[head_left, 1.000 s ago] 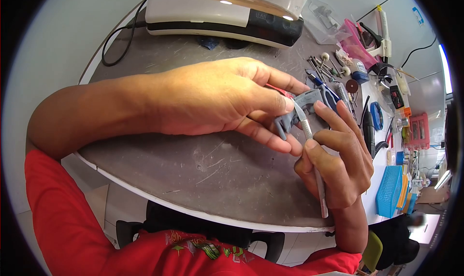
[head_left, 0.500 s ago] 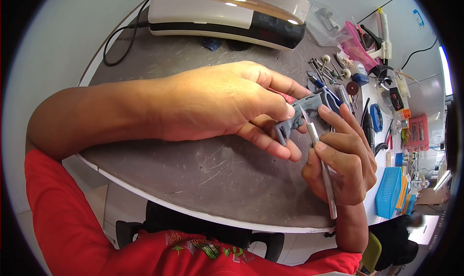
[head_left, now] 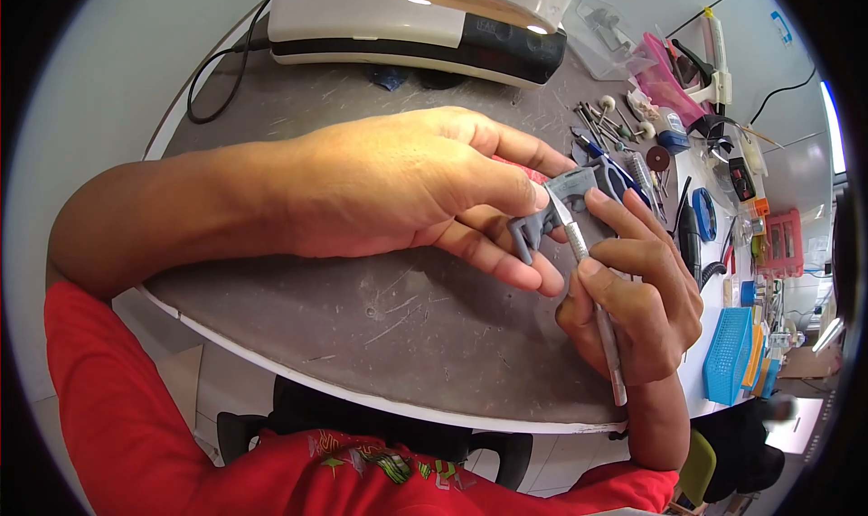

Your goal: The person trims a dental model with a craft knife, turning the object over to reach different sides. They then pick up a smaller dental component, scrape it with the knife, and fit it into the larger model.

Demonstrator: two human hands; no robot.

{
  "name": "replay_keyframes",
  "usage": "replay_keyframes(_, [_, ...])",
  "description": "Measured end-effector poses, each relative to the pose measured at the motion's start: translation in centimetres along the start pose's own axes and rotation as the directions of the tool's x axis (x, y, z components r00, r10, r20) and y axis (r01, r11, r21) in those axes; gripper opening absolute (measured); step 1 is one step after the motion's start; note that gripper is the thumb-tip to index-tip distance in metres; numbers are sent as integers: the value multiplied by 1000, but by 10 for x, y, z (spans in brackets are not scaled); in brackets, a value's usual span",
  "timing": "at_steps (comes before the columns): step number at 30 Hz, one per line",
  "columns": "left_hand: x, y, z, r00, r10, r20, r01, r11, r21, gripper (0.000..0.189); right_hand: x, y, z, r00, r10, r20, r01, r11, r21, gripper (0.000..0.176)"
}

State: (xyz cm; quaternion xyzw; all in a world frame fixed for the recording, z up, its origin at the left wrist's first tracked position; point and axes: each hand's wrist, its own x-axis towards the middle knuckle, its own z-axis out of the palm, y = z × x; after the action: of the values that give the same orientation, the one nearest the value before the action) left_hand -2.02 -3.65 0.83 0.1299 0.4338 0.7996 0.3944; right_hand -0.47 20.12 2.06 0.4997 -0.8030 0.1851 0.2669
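- The slip I worry about most from my seat: the knife point(head_left: 606, 326) has its blade tip against or just beside the grey piece point(head_left: 575, 183), close to the left thumb's tip. Too much push, or a sudden give in the material, could send the edge into that thumb.
- The grey piece is held up over the table point(head_left: 362, 344), between the two hands, with no clamp in sight. If the finger grip loosened, I judge it could twist under the blade or drop.
- Its thin prong, sticking out toward the person, looks to me like it might snap if squeezed or levered.
- I read the left hand point(head_left: 420, 177) as half curled, grasping the grey piece between thumb and fingers; part of that grip is hidden from me.
- I have the right hand point(head_left: 646, 304) pinching the knife's handle like a pen, thumb against fingers, with one or more outer fingers stretched toward the piece. One fingertip seems to rest on it, though I can't confirm contact.
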Motion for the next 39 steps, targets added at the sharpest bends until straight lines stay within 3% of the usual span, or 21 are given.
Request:
replay_keyframes(19, [-2,2,6,998,-9,-62,11,1000,17,54,0,-4,3,999,0,-45,0,1000,-12,19])
replay_keyframes(30, [-4,5,9,998,9,-59,-7,999,40,53,-2,-6,6,997,-75,11,75,995,-72,16])
replay_keyframes(34, [-7,6,14,991,-18,-132,29,996,84,49,0,-6,2,996,-75,41,79,991,-104,16])
replay_keyframes(36, [-9,5,16,985,-48,-163,64,994,93,48,-2,12,-2,997,50,62,-30,956,-292,16])
replay_keyframes(38, [-11,5,20,983,-33,-178,50,995,89,26,2,16,-4,997,71,-4,-70,958,-278,16])
replay_keyframes(39, [-12,6,20,983,-41,-179,56,996,76,35,3,13,-4,994,63,-94,-83,971,-225,17])
